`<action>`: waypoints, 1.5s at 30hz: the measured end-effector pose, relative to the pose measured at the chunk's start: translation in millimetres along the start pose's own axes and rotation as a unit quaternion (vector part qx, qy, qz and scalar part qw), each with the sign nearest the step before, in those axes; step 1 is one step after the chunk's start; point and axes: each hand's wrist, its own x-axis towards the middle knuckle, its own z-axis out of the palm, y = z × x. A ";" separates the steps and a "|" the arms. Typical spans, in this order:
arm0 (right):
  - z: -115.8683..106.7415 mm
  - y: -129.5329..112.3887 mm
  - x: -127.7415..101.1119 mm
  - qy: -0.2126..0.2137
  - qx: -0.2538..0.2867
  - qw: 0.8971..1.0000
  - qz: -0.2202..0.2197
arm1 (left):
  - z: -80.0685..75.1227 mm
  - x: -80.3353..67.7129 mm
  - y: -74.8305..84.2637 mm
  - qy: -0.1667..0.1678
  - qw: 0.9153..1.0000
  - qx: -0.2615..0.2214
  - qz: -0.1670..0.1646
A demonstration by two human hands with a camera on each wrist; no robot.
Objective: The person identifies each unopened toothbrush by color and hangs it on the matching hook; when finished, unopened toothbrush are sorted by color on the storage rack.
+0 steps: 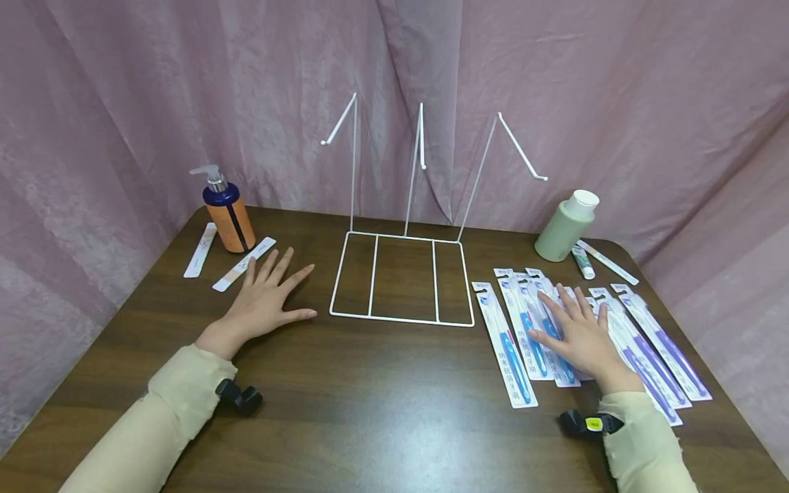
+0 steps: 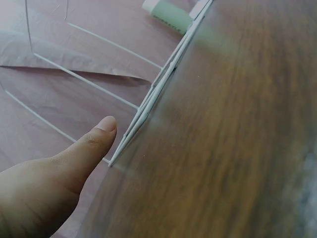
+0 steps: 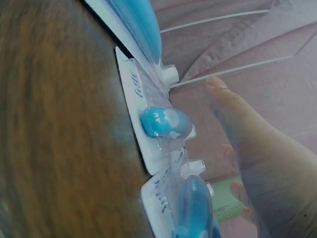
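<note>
My left hand (image 1: 261, 299) lies with fingers spread on the table, left of a white wire rack (image 1: 403, 320). Its fingertips are close to a slim white printed packet (image 1: 244, 264). In the left wrist view the thumb (image 2: 94, 148) points toward the rack's base. With fingers spread, my right hand (image 1: 582, 339) is over a row of packaged toothbrushes, gripping none; whether it touches them I cannot tell. Toothbrushes with blue handles (image 1: 511, 356) lie to its left, purple-handled ones (image 1: 672, 342) to its right. The right wrist view shows blue handles (image 3: 166, 121) in clear blisters beside the thumb.
An orange pump bottle (image 1: 234, 222) stands back left, with another white packet (image 1: 200, 250) beside it. At the back right are a green bottle with a white cap (image 1: 562, 229), a small tube (image 1: 582, 262) and a slim packet (image 1: 610, 262). Three hooked rods rise from the rack's rear.
</note>
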 end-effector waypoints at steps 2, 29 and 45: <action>-2.0 0.0 -0.6 0.001 -0.001 1.000 0.000 | 0.0 2.9 1.1 0.002 1.000 -0.001 0.004; -64.8 27.6 -33.5 -0.029 0.061 0.998 0.009 | 7.7 31.8 23.3 0.141 0.971 -0.159 0.112; -73.4 88.6 -43.2 0.034 0.110 0.992 0.055 | 27.7 38.6 16.3 0.069 0.975 -0.184 0.103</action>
